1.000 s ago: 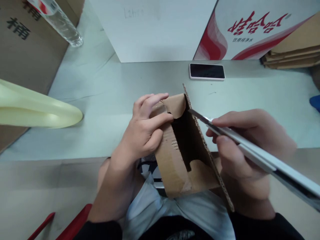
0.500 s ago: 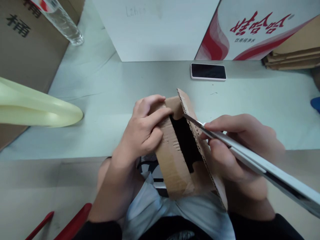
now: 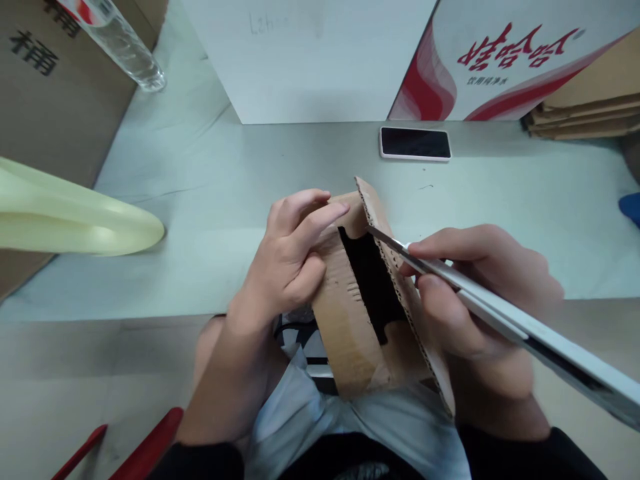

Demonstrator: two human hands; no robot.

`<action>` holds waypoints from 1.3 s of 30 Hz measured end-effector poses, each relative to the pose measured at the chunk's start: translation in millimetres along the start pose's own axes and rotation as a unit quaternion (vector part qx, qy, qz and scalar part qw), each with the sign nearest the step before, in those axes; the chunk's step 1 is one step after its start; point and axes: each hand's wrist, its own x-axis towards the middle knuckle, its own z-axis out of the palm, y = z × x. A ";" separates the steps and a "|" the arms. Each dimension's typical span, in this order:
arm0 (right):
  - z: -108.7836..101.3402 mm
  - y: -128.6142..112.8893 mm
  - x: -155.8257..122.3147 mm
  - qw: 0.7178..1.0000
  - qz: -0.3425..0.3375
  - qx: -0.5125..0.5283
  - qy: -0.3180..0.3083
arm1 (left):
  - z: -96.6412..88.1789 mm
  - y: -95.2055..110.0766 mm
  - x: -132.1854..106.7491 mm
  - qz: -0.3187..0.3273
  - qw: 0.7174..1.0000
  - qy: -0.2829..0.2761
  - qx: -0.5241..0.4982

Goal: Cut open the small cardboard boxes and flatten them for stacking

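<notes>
A small brown cardboard box [image 3: 350, 327] is held over my lap at the table's front edge. Its top is partly open, with a dark interior and one flap [image 3: 400, 287] raised on the right. My left hand [image 3: 290, 257] grips the box's far left side, thumb on the top panel and index finger stretched toward the opening. In my right hand [image 3: 470, 293] is a utility knife [image 3: 500, 317], pinched between thumb and fingers. Its blade tip touches or lies just over the raised flap's corrugated edge.
A phone [image 3: 415, 143] lies on the table [image 3: 210, 200] before white cartons [image 3: 320, 67]. To the left are a pale yellow balloon-like object [image 3: 85, 213], a water bottle [image 3: 127, 53] and a large carton [image 3: 55, 107]. Flattened cardboard [image 3: 585, 117] sits at right.
My left index finger has lifted and straightened slightly off the box's far end. The knife and the box have hardly moved.
</notes>
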 end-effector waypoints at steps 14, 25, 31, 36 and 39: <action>4.1 7.6 -3.1 0.991 0.013 0.118 -0.068 | 1.9 3.6 -0.3 -0.019 1.000 0.006 -0.018; 22.5 37.6 -4.6 0.978 0.097 0.182 -0.033 | 2.2 2.0 1.0 0.020 0.999 0.013 -0.033; 27.6 43.7 -1.1 0.989 0.067 0.129 -0.033 | 4.8 0.6 1.5 -0.004 1.000 -0.007 -0.001; 26.2 43.2 0.1 0.991 0.070 0.108 -0.034 | 6.8 1.1 2.4 0.017 1.000 0.010 -0.020; 26.4 43.7 0.3 0.992 0.062 0.109 -0.025 | 6.9 2.0 2.5 0.018 0.999 0.025 -0.043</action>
